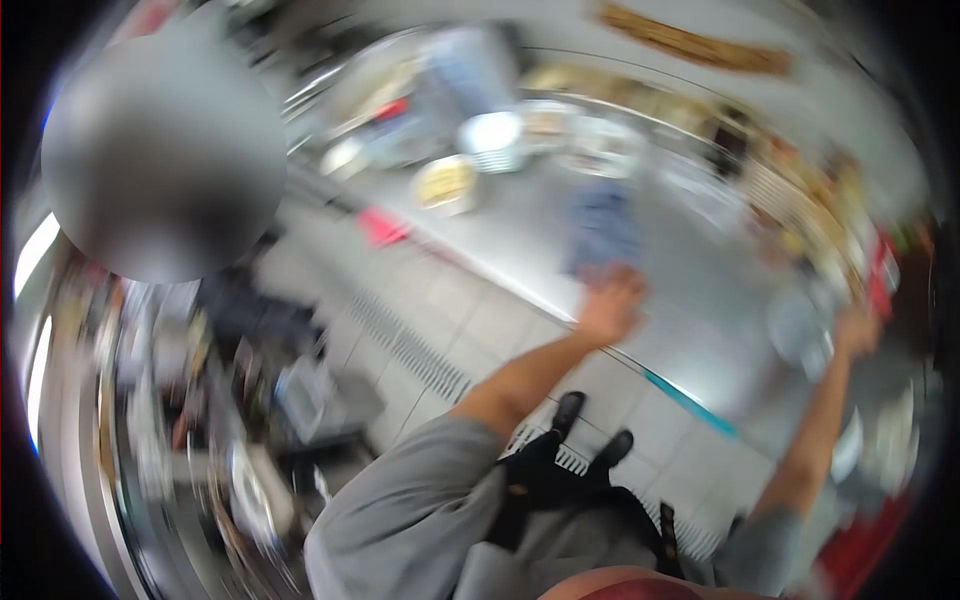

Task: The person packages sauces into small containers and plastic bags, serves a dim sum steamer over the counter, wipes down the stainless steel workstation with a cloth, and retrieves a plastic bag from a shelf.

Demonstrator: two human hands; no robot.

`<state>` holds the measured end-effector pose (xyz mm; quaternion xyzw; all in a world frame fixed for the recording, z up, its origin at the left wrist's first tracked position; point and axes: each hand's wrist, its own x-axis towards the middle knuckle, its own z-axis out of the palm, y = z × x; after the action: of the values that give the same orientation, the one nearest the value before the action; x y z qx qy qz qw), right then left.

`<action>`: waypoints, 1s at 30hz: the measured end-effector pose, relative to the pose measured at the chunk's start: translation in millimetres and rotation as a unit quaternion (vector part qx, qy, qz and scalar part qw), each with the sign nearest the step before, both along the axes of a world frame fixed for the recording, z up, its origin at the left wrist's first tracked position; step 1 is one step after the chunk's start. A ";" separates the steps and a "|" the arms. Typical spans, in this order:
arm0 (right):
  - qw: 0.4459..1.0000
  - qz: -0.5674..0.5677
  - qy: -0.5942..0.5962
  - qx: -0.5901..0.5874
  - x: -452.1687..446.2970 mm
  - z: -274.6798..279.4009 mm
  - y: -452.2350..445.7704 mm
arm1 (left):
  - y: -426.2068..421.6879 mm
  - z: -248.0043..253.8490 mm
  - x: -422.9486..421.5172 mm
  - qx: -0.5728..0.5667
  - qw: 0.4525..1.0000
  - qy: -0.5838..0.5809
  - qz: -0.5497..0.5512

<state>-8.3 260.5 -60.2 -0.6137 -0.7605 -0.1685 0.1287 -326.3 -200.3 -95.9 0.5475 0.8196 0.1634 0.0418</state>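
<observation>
My left hand (614, 305) reaches over the metal counter (690, 300), its fingers on the near end of a blue-grey cloth (603, 225). The cloth lies stretched out beyond the fingers, and the hand seems closed on it. At the right end of the counter, my right hand (857, 330) is beside a round whitish bowl or lid (797, 325). Just past that hand is a red item (882, 275). Motion blur smears the right fingers, so I cannot tell whether they hold anything.
Along the back stand a bowl with yellowish food (447, 186), stacked white bowls (494, 140) and a plastic-wrapped container (605, 148). A pink cloth (383, 227) is at the counter's left edge. A teal strip (690, 403) runs by the front edge. Another person, partly masked, stands at left.
</observation>
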 end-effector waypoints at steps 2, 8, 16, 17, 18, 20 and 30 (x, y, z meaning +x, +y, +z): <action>0.979 0.077 0.127 0.138 -6.9 -8.0 -19.5 | -6.2 12.0 -2.5 0.013 1.000 0.003 0.006; 0.923 0.310 0.171 0.150 -14.8 -13.1 -218.2 | -9.0 -3.8 -3.4 0.048 0.999 0.002 0.011; 0.844 0.490 0.147 -0.160 -30.4 -26.0 -309.1 | -2.8 -27.5 -7.2 0.068 0.994 0.087 0.013; 0.849 0.491 0.116 -0.157 -29.9 -26.4 -308.9 | -1.5 -15.2 -4.4 0.076 0.993 0.085 0.023; 0.847 0.496 0.091 -0.165 -28.0 -27.4 -305.0 | -4.8 1.4 1.5 0.111 0.989 0.092 0.029; 0.840 0.510 0.039 -0.179 -27.9 -28.7 -303.7 | -13.1 -14.5 -7.9 0.290 0.957 0.006 0.009; 0.839 0.530 -0.060 -0.104 -38.8 -47.4 -314.1 | -210.4 -272.9 78.0 0.204 0.795 -0.379 0.428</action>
<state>-47.1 -53.5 -107.6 -0.1154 -0.9889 -0.0311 0.0880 -248.3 -410.7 -368.8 0.0312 0.8364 0.5225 0.1627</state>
